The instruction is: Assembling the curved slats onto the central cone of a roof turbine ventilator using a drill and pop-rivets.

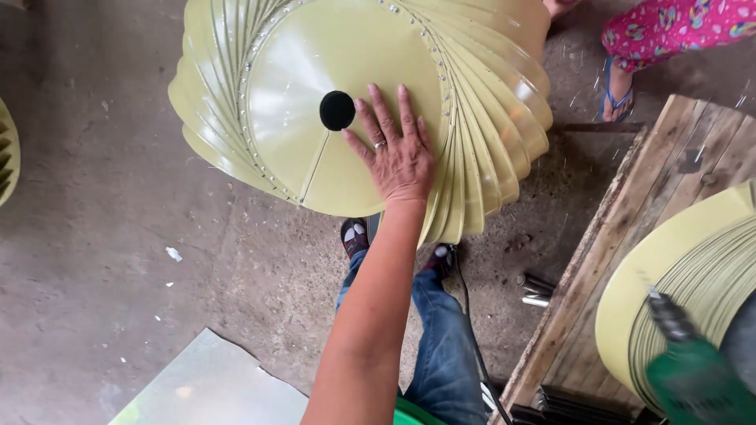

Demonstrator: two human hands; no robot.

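head | our left hand [398, 153] lay flat, fingers spread, gripping nothing, steadying the pale-green finned vent dome [358, 102] above the concrete floor [102, 236] | right hand unseen; green drill [693, 374] blurred by counter [630, 236], grip unclear

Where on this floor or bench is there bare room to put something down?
Bare concrete floor lies left of the yellow-green finned dome, above the grey sheet. The wooden bench has bare planks at its upper end. It is crowded under the left hand, by the feet, and near the green drill.
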